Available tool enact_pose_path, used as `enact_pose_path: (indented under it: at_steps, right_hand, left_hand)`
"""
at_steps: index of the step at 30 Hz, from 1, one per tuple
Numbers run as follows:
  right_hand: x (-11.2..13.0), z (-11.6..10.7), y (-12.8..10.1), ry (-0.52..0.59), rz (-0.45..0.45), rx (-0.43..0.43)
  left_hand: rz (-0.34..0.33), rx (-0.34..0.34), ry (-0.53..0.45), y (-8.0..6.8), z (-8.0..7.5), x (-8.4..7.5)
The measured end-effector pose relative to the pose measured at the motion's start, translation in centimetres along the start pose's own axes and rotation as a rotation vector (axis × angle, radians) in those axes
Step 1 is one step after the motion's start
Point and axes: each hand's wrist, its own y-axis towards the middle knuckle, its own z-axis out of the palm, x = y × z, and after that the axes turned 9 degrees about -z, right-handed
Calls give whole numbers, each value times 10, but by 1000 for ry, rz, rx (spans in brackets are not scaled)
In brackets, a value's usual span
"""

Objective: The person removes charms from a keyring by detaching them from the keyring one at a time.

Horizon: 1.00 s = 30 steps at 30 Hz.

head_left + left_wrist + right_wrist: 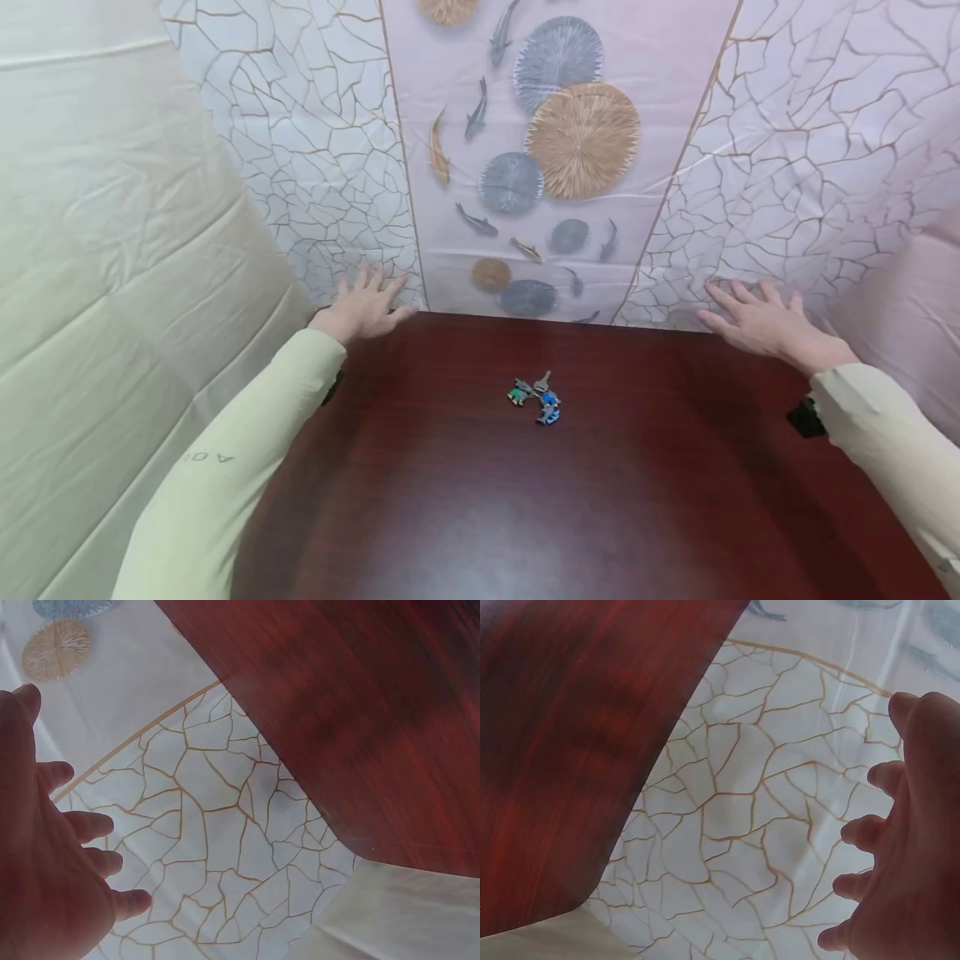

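My left hand is held out over the far left edge of the dark table, its fingers spread and holding nothing. Over the far right edge my right hand is stretched out the same way, with nothing in it. Both wrist views show the spread fingers of the left hand and right hand in front of the patterned cloth. A small bunch of keys, with green and blue parts, lies on the table between the hands, well apart from both.
The reddish-brown table has a glossy top. Behind it hangs a cloth printed with fish, round leaves and crackle lines. A pale cloth rises along the left side, and another pinkish one is at the right.
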Motion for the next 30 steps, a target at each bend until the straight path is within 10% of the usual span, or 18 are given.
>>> enact_pose_path:
  at_steps: [30]
  right_hand:
    - [28, 15, 7, -5, -72, -38]
  left_hand:
    - [3, 4, -66, 1, 12, -9]
